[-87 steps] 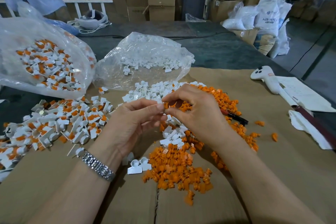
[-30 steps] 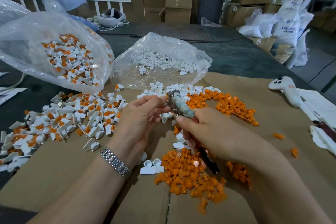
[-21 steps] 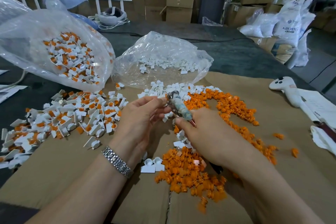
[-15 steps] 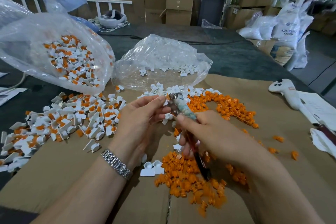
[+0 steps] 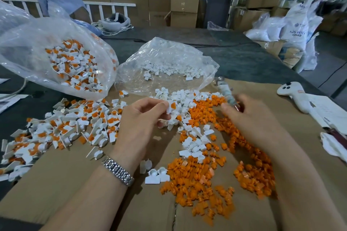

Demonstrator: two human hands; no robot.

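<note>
Centrally, a person's left hand (image 5: 142, 122) pinches a small white plastic cap (image 5: 171, 106) with an orange insert between thumb and fingers (image 5: 158, 104). It is held just above a loose pile of white caps (image 5: 187, 99) on the cardboard-covered counter (image 5: 65, 184). The right hand (image 5: 251, 120) grips a slim taped tool (image 5: 224, 90), possibly pliers; its tip is blurred. The cap looks light, rigid and smooth, so it probably slips easily. Its flat tab seems the surest place to hold it.
</note>
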